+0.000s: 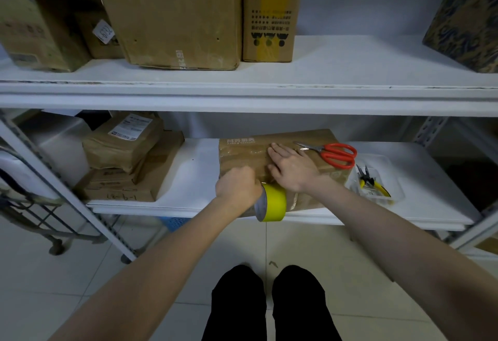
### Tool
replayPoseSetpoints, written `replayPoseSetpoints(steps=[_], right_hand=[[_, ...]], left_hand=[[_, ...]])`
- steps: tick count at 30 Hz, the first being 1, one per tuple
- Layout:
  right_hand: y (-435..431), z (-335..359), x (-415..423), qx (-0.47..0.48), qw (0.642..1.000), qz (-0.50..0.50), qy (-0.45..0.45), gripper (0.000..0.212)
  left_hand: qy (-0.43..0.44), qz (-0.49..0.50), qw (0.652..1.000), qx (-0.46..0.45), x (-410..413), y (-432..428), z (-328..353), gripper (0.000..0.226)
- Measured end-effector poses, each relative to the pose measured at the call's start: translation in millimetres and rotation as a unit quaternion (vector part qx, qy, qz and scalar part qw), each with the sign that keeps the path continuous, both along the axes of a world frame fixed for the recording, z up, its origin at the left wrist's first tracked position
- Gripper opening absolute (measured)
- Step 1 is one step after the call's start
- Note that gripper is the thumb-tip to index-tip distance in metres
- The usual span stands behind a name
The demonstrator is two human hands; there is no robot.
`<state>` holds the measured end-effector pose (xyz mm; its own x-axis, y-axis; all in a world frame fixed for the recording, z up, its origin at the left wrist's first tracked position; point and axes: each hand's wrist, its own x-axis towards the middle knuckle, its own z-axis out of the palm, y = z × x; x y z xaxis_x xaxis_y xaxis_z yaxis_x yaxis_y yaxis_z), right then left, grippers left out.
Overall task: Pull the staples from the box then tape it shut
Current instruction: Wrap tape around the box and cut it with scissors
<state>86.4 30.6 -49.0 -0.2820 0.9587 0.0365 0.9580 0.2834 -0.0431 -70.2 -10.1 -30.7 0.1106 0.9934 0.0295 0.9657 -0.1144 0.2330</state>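
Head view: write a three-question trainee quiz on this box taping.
1. True or false: the scissors lie on the box.
2. Fill in: the pliers lie in a clear ____ right of the box.
3. The right hand presses flat on the box. What does the left hand grip? A. tape roll B. scissors C. pliers

Key: 1 true; 2 tray; 3 A.
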Motion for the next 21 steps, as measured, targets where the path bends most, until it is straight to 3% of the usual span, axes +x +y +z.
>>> replayPoseSetpoints(steps=[2,4,8,11,14,18,21], right_hand=[[-3.3,3.9,7.6,-0.042,0.999,0.016,0.012,0.058],[-6.9,4.8,12.7,-0.069,0.997,0.028,0.013,0.061],[-18.0,6.3,14.7,-0.047,0.998,0.029,-0.033,0.071],[-23.5,9.6,8.8,-0.016,0.998,0.023,-0.062,0.063],[-26.3,8.3,-3.3,0.022,0.999,0.002,-0.037,0.047],[-31.0,-1.0,-9.7,0.051,0.998,-0.035,0.011,0.049],[-32.3,-3.3,-15.3,0.055,0.996,-0.056,0.035,0.047]], left_hand=[[-0.039,0.004,0.995,-0.088,-0.2,2.1,-8.8,0.027],[-0.072,-0.007,0.99,-0.119,-1.2,5.4,-15.3,0.031],[-0.109,-0.017,0.987,-0.119,-6.6,11.6,-18.8,0.027],[-0.154,0.022,0.981,-0.115,-11.9,20.5,-19.7,0.028],[-0.22,0.053,0.967,-0.113,-10.0,23.9,-21.9,0.035],[-0.258,0.083,0.955,-0.123,-0.7,21.7,-28.0,0.024],[-0.283,0.105,0.944,-0.13,6.0,20.0,-34.9,0.028]])
